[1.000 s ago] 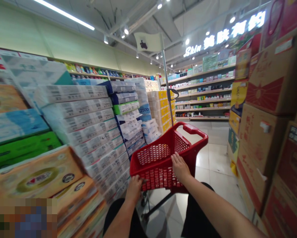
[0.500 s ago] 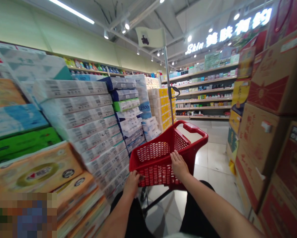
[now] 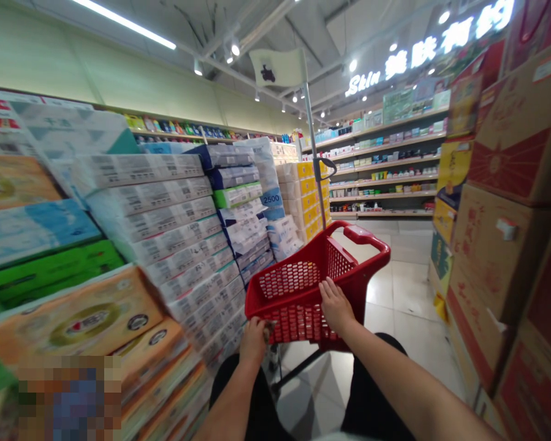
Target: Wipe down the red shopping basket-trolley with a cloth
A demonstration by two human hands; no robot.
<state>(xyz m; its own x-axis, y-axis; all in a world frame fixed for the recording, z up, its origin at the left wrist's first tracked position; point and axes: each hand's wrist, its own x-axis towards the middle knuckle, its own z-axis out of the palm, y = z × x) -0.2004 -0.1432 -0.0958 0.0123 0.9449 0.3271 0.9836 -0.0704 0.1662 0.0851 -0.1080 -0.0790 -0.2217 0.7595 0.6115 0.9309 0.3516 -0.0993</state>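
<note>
A red plastic shopping cart (image 3: 303, 288) with a mesh basket rolls in front of me down a store aisle. My left hand (image 3: 254, 340) is closed on the near left corner of its rim. My right hand (image 3: 336, 305) grips the near right edge of the basket, fingers curled over the rim. A metal pole (image 3: 312, 153) rises from the cart and carries a small white flag (image 3: 277, 66). The basket looks empty from here.
Tall stacks of tissue and paper packs (image 3: 165, 226) line the left side, close to the cart. Piled cardboard boxes (image 3: 509, 214) wall the right. A tiled floor (image 3: 404, 294) runs ahead to shelves of bottles (image 3: 385, 177) at the far end.
The view has crept forward and slightly right along the aisle with the cart. Both hands keep the same hold on the basket rim.
</note>
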